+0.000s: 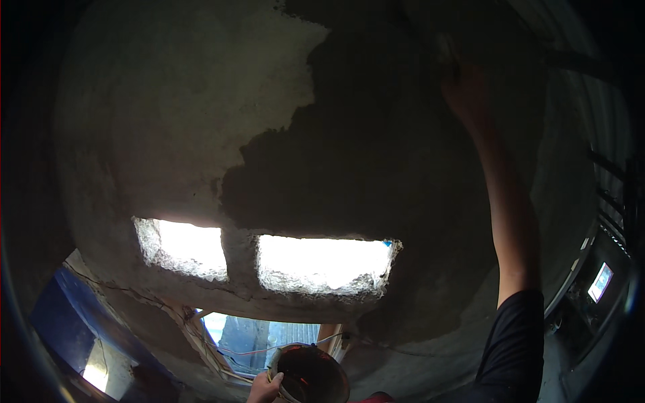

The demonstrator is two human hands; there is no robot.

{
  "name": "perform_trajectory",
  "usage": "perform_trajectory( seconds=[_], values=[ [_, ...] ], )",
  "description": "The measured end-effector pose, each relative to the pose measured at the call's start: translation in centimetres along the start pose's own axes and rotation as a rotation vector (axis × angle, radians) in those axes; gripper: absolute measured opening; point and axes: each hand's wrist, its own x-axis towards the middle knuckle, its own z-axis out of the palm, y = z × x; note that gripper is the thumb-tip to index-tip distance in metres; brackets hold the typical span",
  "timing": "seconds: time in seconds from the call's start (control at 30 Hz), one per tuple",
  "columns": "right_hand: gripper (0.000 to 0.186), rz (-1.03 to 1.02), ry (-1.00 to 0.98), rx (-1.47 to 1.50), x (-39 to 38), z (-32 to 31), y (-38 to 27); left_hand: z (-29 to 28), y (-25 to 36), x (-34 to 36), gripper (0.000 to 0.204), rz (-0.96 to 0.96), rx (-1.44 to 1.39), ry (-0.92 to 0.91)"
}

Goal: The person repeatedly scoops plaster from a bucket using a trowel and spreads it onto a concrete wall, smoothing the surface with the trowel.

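Note:
My left hand (pixel 265 389) is closed on the rim of a dark round bucket (pixel 313 373) at the bottom middle; its dim inside hides what it holds. My right arm reaches high up to the wall (pixel 175 94) at the upper right. There my right hand (pixel 465 91) is closed, and a small pale shape shows just above the fingers, too dark and blurred to name. Around that hand the wall carries a broad dark, damp-looking patch (pixel 376 134) with a ragged left edge. Left of it the surface is lighter grey.
Two rough-edged openings, a smaller left one (pixel 151 245) and a wider right one (pixel 379 285), let in bright light below the patch. Under them is a wooden-framed window (pixel 252 339) with wires hanging across. A blue surface (pixel 64 322) stands lower left; corrugated sheeting (pixel 605 87) lines the right.

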Motion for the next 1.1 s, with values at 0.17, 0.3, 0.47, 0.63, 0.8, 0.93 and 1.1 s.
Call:
perform_trajectory(
  seconds=[0.17, 0.3, 0.47, 0.63, 0.8, 0.93, 1.1],
  values=[
    [0.044, -0.174, 0.086, -0.189, 4.6, 2.7, 2.1, 1.2, 0.6, 1.7, 0.029, 0.083, 0.062, -0.046],
    [0.05, -0.394, -0.023, 0.009, -2.7, 4.6, -4.5, 1.5, -0.2, 1.9, 0.029, 0.109, 0.001, 0.014],
    [0.045, -0.305, -0.08, 0.228, -3.9, 2.5, -7.9, 0.9, 0.7, 0.3, 0.028, 0.033, -0.007, 0.02],
    [0.029, 0.281, -0.288, 0.05, 6.2, -3.6, -7.4, 0.8, 1.0, -0.6, 0.029, -0.012, 0.027, 0.056],
    [0.033, -0.038, -0.252, -0.146, 7.0, 0.3, -3.8, 1.1, 1.2, 0.0, 0.03, -0.029, 0.044, 0.065],
    [0.039, -0.443, -0.153, 0.157, 0.8, 4.0, -9.0, 1.3, 0.9, 0.4, 0.03, 0.027, 0.038, 0.058],
    [0.04, -0.432, -0.239, 0.408, 1.8, 4.1, -13.1, 1.1, 0.6, 1.0, 0.029, 0.042, 0.052, 0.01]
  ],
)
